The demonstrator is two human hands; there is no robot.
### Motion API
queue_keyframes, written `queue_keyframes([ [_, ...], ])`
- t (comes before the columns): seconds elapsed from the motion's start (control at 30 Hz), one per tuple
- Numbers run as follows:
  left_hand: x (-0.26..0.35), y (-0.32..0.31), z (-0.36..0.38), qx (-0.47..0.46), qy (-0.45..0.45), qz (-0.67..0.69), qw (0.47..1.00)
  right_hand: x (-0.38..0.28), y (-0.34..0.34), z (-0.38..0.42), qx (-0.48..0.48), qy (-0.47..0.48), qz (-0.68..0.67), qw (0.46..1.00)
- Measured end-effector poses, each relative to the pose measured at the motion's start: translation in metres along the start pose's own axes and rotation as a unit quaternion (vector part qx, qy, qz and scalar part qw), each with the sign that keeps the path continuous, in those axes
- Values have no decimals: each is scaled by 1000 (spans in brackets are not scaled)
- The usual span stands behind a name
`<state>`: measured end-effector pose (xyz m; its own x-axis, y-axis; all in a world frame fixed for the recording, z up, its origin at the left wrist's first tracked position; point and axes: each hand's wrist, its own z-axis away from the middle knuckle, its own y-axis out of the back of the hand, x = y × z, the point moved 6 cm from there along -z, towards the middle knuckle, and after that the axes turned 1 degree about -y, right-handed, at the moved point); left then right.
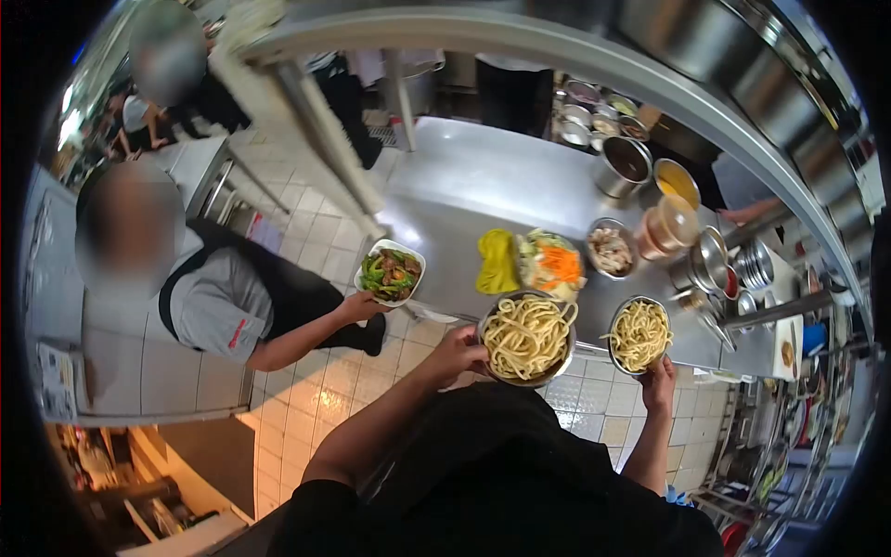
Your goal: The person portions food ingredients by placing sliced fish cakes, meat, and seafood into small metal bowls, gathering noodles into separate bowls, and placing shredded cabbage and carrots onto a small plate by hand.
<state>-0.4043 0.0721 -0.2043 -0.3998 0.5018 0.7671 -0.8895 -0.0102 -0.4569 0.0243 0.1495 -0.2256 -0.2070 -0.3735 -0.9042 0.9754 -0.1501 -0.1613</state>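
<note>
My left hand grips the rim of a large metal bowl heaped with thick pale noodles. A smaller metal bowl of similar noodles is in my right hand, its fingers around the lower right side. Both bowls are held in front of my body, at the near edge of the steel counter. Just beyond the larger bowl are a container of shredded carrot and cabbage and a yellow-green cloth or glove-like item. A bowl of pale sliced pieces stands farther right.
At left, a co-worker's hand holds a white bowl of greens and meat by the counter's left end. Pots of dark sauce and yellow liquid stand at the back right. An overhead shelf frame spans above.
</note>
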Motion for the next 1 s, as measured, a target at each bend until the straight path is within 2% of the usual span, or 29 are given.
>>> queue_keyframes([
  [0.07, 13, 38, 27, 13, -33, 2, 999, 14, -25, -2, -81, -9, -2, 997],
  [0.1, 24, 53, 42, 29, -50, 11, 998, 2, -66, 14, -73, -21, 7, 997],
  [0.17, 33, 93, 65, 42, -59, 18, 997, 12, -113, 19, -135, -29, 4, 990],
  [0.3, 43, 165, 100, 130, -78, 15, 988, 54, -192, 16, -239, -60, -5, 969],
  [0.33, 44, 180, 108, 170, -99, 32, 980, 55, -217, 21, -246, -75, -2, 966],
  [0.43, 53, 208, 132, 210, -113, 55, 970, 69, -266, 31, -259, -122, 25, 958],
  [0.57, 56, 238, 165, 271, -128, 60, 952, 76, -319, 23, -286, -145, 105, 941],
  [0.67, 52, 260, 189, 313, -134, 67, 938, 80, -369, 8, -341, -143, 135, 919],
  [0.73, 49, 273, 207, 326, -139, 79, 932, 85, -402, 3, -372, -164, 192, 893],
  [0.83, 36, 295, 233, 343, -145, 103, 922, 95, -446, -6, -395, -142, 275, 865],
  [1.0, 16, 336, 270, 350, -155, 171, 908, 125, -510, -6, -426, -133, 288, 847],
])
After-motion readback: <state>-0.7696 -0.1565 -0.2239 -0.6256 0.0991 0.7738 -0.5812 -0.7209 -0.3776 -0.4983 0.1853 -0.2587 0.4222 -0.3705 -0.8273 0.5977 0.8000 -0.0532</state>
